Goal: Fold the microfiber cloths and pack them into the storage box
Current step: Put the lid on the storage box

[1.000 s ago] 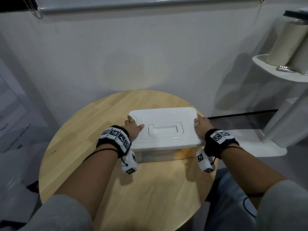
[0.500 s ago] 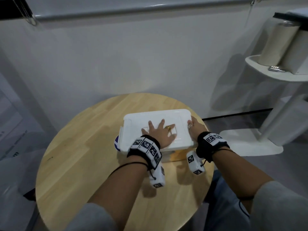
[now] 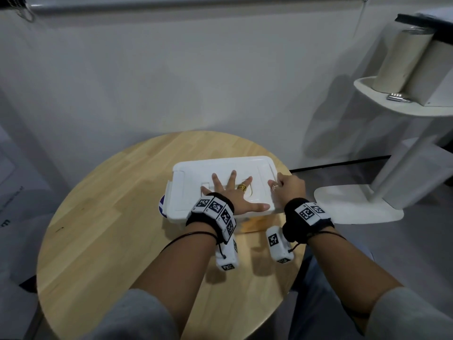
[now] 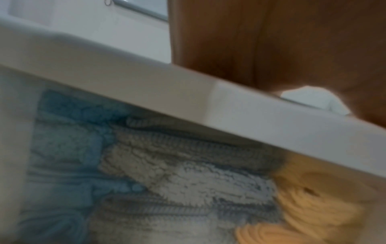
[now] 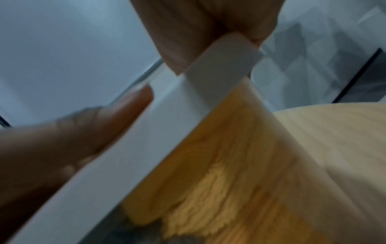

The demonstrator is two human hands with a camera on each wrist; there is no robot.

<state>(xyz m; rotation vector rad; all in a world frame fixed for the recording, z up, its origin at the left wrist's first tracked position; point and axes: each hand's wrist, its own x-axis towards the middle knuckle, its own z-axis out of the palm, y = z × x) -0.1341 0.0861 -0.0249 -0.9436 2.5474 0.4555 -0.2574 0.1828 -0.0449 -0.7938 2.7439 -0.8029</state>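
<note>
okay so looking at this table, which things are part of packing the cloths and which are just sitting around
Part of the job:
storage box
lid
blue cloth
grey cloth
yellow cloth

Just around:
shelf stand
rolls
wooden table

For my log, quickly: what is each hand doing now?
Left hand: open, pressing flat on the box lid.
Right hand: gripping the lid's right-end latch.

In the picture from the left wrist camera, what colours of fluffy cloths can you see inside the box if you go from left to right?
Blue cloth → grey-white cloth → orange-yellow cloth. All three sit packed behind the clear wall of the storage box, under its white lid.
</note>
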